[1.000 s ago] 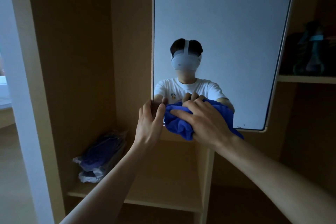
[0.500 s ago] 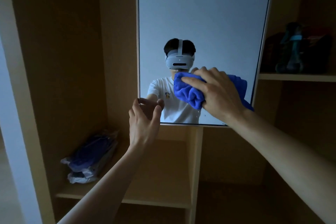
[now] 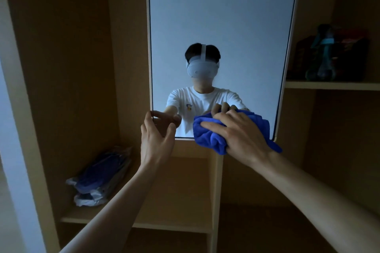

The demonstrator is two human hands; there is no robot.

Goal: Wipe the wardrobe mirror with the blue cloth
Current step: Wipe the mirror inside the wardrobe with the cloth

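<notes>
Right grip (image 3: 240,135) is closed round the bunched blue cloth (image 3: 209,139), fingers spread over its top, and presses it against the glass at the lower right of the mirror (image 3: 222,16). Part of the cloth overhangs the mirror's bottom edge, and a fold trails past the wrist towards the lower-right corner. Left grip (image 3: 156,135) curves round the mirror's lower-left corner, with the fingers at the left edge and the thumb in front of the glass. The mirror panel stands upright in the wardrobe (image 3: 67,68), between 2 open compartments. Its reflection (image 3: 202,98) shows a person in a white T-shirt and a head-worn headset, both arms extended. The lower-left shelf (image 3: 174,211) carries a plastic-wrapped bundle (image 3: 98,178) of blue and pale material. The upper-right shelf (image 3: 329,85) carries dark items (image 3: 329,55), too dim to identify.
</notes>
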